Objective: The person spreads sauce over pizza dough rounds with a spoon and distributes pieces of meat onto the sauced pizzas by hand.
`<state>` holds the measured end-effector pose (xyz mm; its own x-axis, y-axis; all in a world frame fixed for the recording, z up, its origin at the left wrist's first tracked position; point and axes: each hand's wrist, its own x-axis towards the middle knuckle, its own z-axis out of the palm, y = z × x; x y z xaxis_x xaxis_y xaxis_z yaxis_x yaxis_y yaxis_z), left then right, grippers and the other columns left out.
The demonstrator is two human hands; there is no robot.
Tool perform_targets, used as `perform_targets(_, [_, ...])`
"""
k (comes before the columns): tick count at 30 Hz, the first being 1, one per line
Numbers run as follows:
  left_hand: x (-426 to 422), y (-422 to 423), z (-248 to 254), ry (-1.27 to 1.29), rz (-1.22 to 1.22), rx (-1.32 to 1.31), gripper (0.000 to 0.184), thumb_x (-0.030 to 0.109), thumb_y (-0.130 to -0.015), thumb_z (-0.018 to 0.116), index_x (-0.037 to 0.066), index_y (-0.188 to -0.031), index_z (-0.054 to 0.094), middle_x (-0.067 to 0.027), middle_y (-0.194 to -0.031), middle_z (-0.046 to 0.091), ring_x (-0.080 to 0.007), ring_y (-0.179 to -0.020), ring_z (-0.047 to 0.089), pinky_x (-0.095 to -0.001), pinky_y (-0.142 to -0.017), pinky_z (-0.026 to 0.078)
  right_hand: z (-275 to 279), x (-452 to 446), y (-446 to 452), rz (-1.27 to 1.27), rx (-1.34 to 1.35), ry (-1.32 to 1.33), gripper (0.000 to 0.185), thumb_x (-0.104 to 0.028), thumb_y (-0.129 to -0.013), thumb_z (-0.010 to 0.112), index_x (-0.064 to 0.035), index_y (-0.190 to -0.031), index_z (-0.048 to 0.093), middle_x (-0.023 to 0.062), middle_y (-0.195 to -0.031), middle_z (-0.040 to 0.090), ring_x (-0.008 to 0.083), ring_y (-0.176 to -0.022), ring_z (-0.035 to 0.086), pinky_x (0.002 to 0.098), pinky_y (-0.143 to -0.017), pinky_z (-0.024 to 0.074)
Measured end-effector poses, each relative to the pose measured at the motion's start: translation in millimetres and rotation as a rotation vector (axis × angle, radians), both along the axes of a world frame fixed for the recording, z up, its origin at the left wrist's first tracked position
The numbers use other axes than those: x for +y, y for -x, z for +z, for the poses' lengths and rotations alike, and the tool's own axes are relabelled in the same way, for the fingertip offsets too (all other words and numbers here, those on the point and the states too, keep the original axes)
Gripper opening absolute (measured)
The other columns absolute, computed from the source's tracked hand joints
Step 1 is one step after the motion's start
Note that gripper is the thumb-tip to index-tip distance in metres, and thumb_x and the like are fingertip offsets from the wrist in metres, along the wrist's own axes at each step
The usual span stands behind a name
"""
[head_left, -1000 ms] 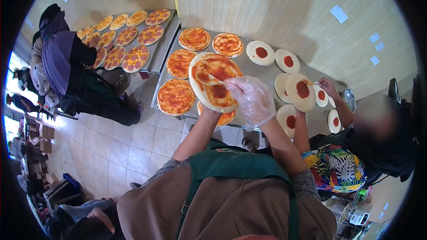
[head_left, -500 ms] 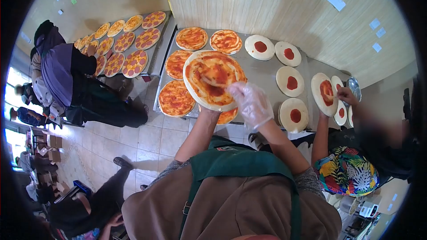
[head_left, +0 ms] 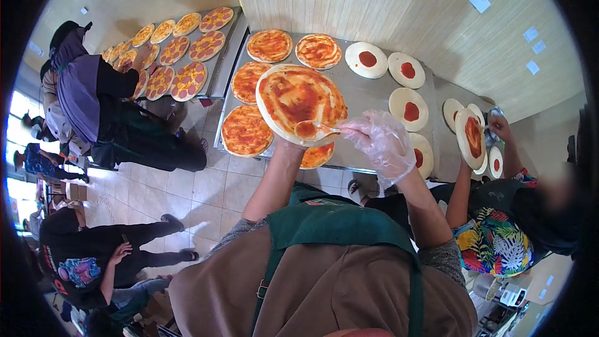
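Note:
My left hand (head_left: 289,151) supports a round pizza base (head_left: 298,95) from below; its fingers are hidden under the dough. Red sauce is smeared over most of the base, with a pale rim around it. In my right hand (head_left: 382,145), which wears a clear plastic glove, the fingers are closed around the handle of a spoon (head_left: 312,129). The bowl of the spoon is at the near right edge of the sauce. Sauced bases (head_left: 248,131) lie behind and left of the held one. To the right, plain bases (head_left: 408,110) each carry a blob of sauce.
The bases lie on a metal table (head_left: 365,103) against a panelled wall. At the right, a co-worker (head_left: 496,237) in a floral garment holds another sauced base (head_left: 469,132). A second person (head_left: 84,93) stands left at a table of topped pizzas (head_left: 189,81). Others are farther left.
My right hand has moved right and toward me, bringing the spoon from the middle of the base to its near edge. The co-worker's hand on the right has moved off their base.

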<state>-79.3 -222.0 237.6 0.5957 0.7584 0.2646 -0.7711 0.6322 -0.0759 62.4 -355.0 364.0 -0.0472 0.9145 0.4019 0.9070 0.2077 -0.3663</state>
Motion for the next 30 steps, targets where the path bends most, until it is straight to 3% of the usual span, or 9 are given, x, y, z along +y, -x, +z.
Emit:
perform_targets(4, [-9, -8, -3, -0.016, -0.065, -0.031, 0.066, 0.058, -0.097, 0.042, 0.014, -0.145, 0.044, -0.0144, -0.144, 0.052, -0.0345, -0.128, 0.054, -0.0536, -0.108, 0.045, -5, 31, 8, 0.071, -0.094, -0.325, 0.016, -0.028, -0.087, 0.069, -0.0151, -0.096, 0.075, 0.0074, -0.085, 0.070, 0.0281, -0.081, 0.066, 0.0421, -0.070, 0.0529])
perform_targets(7, [-15, -15, -14, 0.081, -0.110, -0.041, 0.061, 0.054, -0.100, 0.041, 0.014, -0.146, 0.043, -0.0123, -0.146, 0.051, -0.0313, -0.130, 0.053, -0.0506, -0.109, 0.045, -14, 70, 3, -0.053, -0.031, -0.143, 0.021, -0.028, -0.094, 0.061, -0.0177, -0.104, 0.077, 0.0087, -0.096, 0.072, 0.0314, -0.089, 0.066, 0.0430, -0.081, 0.0526])
perform_targets(10, [-17, -19, -6, 0.055, 0.152, 0.437, 0.059, 0.051, -0.101, 0.042, 0.015, -0.147, 0.041, -0.0120, -0.146, 0.050, -0.0305, -0.131, 0.052, -0.0497, -0.110, 0.044, 7, 72, 13, -0.120, 0.015, -0.072, 0.026, -0.033, -0.095, 0.059, -0.0138, -0.104, 0.075, 0.0119, -0.096, 0.072, 0.0321, -0.091, 0.066, 0.0433, -0.081, 0.0522])
perform_targets(14, [-25, -12, -9, -0.043, 0.199, 0.615, 0.057, 0.049, -0.103, 0.042, 0.015, -0.148, 0.040, -0.0120, -0.147, 0.049, -0.0295, -0.132, 0.051, -0.0473, -0.109, 0.046, 4, 88, 7, -0.274, 0.081, 0.037, 0.028, -0.035, -0.095, 0.059, -0.0120, -0.102, 0.074, 0.0130, -0.095, 0.071, 0.0322, -0.091, 0.066, 0.0442, -0.080, 0.0518])
perform_targets(17, [-9, -18, -51, 0.057, 0.036, 0.231, 0.056, 0.048, -0.103, 0.042, 0.015, -0.149, 0.039, -0.0122, -0.147, 0.049, -0.0293, -0.132, 0.052, -0.0465, -0.109, 0.046, 17, 74, 22, -0.118, 0.068, -0.043, 0.029, -0.036, -0.095, 0.060, -0.0110, -0.099, 0.074, 0.0132, -0.094, 0.071, 0.0328, -0.091, 0.067, 0.0444, -0.081, 0.0516])
perform_targets(21, [-14, -9, -40, -0.004, -0.064, -0.039, 0.059, 0.050, -0.102, 0.043, 0.015, -0.149, 0.038, -0.0125, -0.148, 0.047, -0.0299, -0.133, 0.051, -0.0486, -0.109, 0.046, 11, 82, 18, -0.266, 0.033, -0.070, 0.028, -0.035, -0.094, 0.061, -0.0105, -0.097, 0.074, 0.0135, -0.092, 0.071, 0.0327, -0.087, 0.066, 0.0455, -0.078, 0.0511])
perform_targets(24, [-21, -5, -11, -0.176, 0.144, 0.412, 0.061, 0.051, -0.101, 0.043, 0.015, -0.150, 0.036, -0.0123, -0.150, 0.046, -0.0305, -0.134, 0.049, -0.0500, -0.110, 0.045, 26, 71, 17, -0.251, 0.055, -0.298, 0.016, -0.025, -0.091, 0.067, -0.0109, -0.097, 0.073, 0.0112, -0.086, 0.068, 0.0304, -0.084, 0.063, 0.0430, -0.072, 0.0514])
perform_targets(27, [-19, -9, -23, -0.041, 0.141, 0.378, 0.060, 0.050, -0.102, 0.042, 0.016, -0.151, 0.035, -0.0115, -0.151, 0.044, -0.0301, -0.135, 0.049, -0.0493, -0.111, 0.044, 34, 63, 33, -0.306, -0.117, -0.523, 0.013, -0.018, -0.086, 0.071, -0.0134, -0.098, 0.071, 0.0067, -0.083, 0.064, 0.0280, -0.079, 0.062, 0.0395, -0.066, 0.0520])
perform_targets(30, [-23, -12, -19, -0.090, 0.180, 0.441, 0.059, 0.049, -0.103, 0.041, 0.016, -0.151, 0.035, -0.0106, -0.152, 0.044, -0.0292, -0.135, 0.048, -0.0479, -0.112, 0.043, 9, 68, 30, -0.214, -0.288, -0.418, 0.018, -0.017, -0.081, 0.073, -0.0168, -0.099, 0.069, 0.0035, -0.083, 0.061, 0.0259, -0.075, 0.059, 0.0384, -0.061, 0.0517])
